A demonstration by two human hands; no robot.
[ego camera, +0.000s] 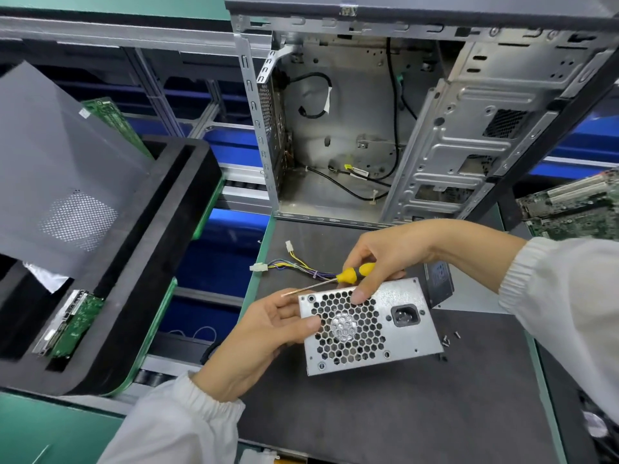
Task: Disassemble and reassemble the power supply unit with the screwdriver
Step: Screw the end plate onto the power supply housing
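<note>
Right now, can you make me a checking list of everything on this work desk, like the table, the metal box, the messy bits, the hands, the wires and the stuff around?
Surface: dark grey mat with green edging.
Job's things: silver metal power supply unit with honeycomb grille, tilted up off the mat; yellow-and-black-handled screwdriver, shaft pointing left.
Clutter: small loose screws right of the unit.
Hands: left hand holds the unit's left edge; right hand grips the screwdriver, one fingertip on the grille.
Cables: yellow and purple wire bundle with white plugs, lying behind the unit.
Surroundings: open, empty grey computer case; black foam tray holding green circuit boards.
</note>
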